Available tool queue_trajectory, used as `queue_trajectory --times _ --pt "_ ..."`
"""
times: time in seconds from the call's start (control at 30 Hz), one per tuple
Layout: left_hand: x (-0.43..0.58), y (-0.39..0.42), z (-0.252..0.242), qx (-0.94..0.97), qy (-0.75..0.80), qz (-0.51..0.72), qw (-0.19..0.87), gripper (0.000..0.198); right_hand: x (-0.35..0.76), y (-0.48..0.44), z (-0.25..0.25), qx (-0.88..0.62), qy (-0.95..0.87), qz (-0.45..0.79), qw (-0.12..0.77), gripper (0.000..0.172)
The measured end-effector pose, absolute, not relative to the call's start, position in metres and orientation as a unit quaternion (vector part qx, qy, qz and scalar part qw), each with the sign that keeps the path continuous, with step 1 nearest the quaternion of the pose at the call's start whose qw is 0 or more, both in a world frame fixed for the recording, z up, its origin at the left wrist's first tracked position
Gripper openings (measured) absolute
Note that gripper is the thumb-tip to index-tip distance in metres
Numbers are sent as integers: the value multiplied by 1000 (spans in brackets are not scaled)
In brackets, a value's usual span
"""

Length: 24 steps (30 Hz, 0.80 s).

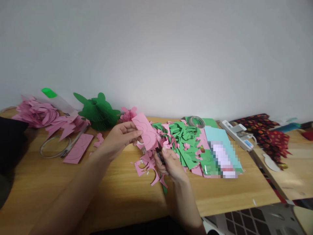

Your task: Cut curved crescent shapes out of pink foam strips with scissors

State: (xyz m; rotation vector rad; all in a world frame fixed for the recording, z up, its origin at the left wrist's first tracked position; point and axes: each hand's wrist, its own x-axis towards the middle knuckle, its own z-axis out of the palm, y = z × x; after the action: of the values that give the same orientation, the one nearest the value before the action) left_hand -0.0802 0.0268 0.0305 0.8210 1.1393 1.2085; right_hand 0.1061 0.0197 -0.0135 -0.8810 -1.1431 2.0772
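Note:
My left hand (119, 136) pinches a pink paper piece (145, 130) with curved lines drawn on it, held up over the wooden table (73, 192). My right hand (171, 164) grips scissors (159, 152), whose dark blades meet the lower edge of that pink piece. Pink paper offcuts (146, 164) lie on the table just under both hands.
A heap of green and pink scraps (186, 140) lies right of my hands, with a tape roll (197, 121), light blue paper (220, 137) and a white stapler-like tool (238, 133). At left are pink cutouts (41, 116), a green honeycomb paper shape (99, 112) and a pink strip (79, 148).

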Motion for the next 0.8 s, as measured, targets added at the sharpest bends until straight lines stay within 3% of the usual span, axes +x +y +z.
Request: queue_trajectory --times 0.1,0.27,0.47,0.8 --pt "-79 25 31 352 465 519 625 22 106 22 -12 -327 -403 791 325 57" --pt "-78 23 33 344 460 546 610 21 116 28 -2 -303 -344 756 467 57" --pt "-73 15 41 359 431 549 620 18 119 18 6 -293 -454 772 336 58" --pt "-66 3 45 413 382 519 644 8 113 7 10 -281 -485 757 335 56"
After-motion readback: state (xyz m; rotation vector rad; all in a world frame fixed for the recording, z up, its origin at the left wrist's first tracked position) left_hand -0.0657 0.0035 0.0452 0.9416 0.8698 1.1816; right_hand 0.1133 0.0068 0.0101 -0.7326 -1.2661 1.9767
